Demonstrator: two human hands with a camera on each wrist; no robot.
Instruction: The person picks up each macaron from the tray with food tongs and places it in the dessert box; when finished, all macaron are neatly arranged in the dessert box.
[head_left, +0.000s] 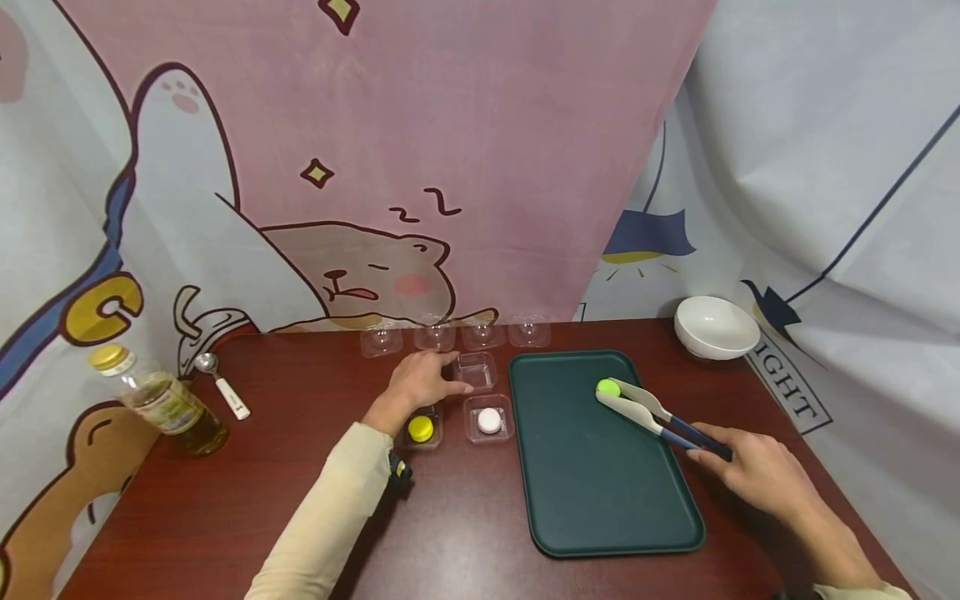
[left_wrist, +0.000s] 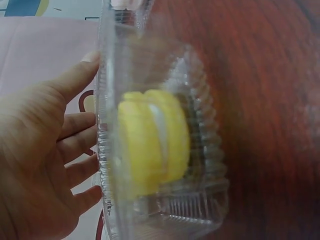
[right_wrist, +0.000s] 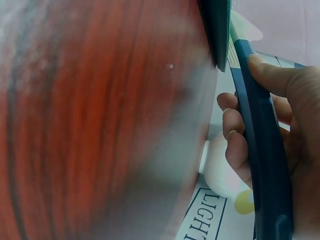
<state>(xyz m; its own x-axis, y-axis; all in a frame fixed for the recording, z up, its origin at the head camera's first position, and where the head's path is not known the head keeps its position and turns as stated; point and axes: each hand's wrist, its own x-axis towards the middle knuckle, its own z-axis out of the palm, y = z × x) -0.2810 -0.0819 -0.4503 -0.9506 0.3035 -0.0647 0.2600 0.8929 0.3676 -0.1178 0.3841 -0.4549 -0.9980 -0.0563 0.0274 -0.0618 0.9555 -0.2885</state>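
In the head view my right hand (head_left: 772, 475) grips a pair of tongs (head_left: 667, 417) with dark blue handles and pale tips. A green macaron (head_left: 608, 387) sits between those tips, over the dark green tray (head_left: 600, 533). My left hand (head_left: 420, 383) holds a clear plastic box (head_left: 477, 372) at its left side, thumb at the front edge and index finger at the back corner. Nearer to me stand a box with a yellow macaron (head_left: 421, 428) and another with a white macaron (head_left: 490, 420). The left wrist view shows the yellow macaron (left_wrist: 155, 142) large, in front of the hand.
Several clear domed lids (head_left: 382, 338) line the table's back edge. A white bowl (head_left: 716, 327) stands at the back right. On the left are an oil bottle (head_left: 168, 404) with a yellow cap and a small scoop (head_left: 223, 387) with a white handle. Printed cloth hangs behind the table.
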